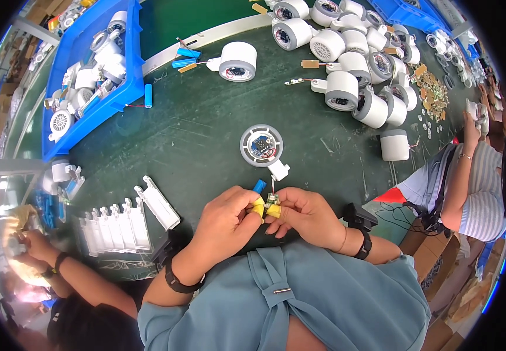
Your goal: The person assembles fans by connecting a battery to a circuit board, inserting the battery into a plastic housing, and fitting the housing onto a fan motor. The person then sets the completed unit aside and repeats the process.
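From the head camera, your left hand (227, 215) and right hand (304, 213) meet just above your chest, fingertips pinched together on a small green circuit board (273, 200). The yellow-taped fingertips (258, 207) of both hands press it from either side, so the board sits squarely between the two grips. Thin wires run up from it to a white clip (278, 171) and the round white housing (261, 145) lying face-up on the dark green table (206, 134), just beyond your hands. A blue cylinder (259, 186) pokes out behind your left fingers; most of it is hidden. The board's details are too small to read.
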`<state>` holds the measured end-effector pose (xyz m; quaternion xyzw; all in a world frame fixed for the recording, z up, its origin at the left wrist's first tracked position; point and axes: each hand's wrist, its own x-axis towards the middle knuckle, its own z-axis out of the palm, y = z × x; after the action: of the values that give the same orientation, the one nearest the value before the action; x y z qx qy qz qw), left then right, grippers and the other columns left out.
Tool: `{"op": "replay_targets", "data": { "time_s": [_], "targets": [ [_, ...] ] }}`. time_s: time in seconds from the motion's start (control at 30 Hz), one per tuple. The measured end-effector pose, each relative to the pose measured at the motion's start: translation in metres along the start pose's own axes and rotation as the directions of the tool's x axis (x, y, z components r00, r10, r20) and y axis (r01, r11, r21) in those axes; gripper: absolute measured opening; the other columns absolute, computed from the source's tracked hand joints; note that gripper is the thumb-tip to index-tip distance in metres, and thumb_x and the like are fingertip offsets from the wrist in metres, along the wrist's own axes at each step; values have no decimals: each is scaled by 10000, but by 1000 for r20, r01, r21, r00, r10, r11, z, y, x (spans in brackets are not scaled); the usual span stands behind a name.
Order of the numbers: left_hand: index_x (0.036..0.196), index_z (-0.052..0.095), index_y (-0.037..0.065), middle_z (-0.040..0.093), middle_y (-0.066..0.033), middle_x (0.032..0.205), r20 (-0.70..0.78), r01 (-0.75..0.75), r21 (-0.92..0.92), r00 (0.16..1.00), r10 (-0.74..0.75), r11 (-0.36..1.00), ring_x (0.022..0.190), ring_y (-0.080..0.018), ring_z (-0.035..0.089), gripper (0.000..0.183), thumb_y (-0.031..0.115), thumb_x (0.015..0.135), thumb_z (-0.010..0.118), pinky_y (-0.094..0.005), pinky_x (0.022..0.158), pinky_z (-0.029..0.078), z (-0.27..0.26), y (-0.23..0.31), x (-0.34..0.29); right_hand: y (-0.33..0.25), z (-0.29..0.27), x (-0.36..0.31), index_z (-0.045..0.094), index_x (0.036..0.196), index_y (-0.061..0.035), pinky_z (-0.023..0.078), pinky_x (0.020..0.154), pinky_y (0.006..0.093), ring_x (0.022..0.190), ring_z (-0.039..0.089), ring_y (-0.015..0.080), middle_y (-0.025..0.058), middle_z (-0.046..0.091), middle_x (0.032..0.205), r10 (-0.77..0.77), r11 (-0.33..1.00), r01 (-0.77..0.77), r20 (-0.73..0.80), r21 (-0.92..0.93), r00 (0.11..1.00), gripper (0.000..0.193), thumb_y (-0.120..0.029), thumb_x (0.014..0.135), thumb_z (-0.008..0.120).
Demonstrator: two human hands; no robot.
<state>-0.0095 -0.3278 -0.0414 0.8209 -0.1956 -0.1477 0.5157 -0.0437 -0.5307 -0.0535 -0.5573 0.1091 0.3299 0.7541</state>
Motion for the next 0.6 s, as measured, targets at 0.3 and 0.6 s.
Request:
{"op": "replay_targets", "data": {
  "time_s": [0.3,0.6],
  "targets": [
    [931,627,8,575,-92,769,268,-14,111,963,-16,994,623,-206,573,172,29,761,636,-324,569,445,-17,0,14,5,6,0,590,1086,32,575,644,257,784,701,127,86,696,890,-173,942,161,-15,-293,985,144,-35,995,500],
    [936,606,5,567,-102,790,-135,72,-110,987,-87,991,592,-221,559,158,-42,785,600,-328,527,456,17,3,-10,14,10,6,588,1082,35,577,595,262,733,706,136,101,691,881,-400,805,305,-86,-509,913,142,6,978,496]
  ]
}}
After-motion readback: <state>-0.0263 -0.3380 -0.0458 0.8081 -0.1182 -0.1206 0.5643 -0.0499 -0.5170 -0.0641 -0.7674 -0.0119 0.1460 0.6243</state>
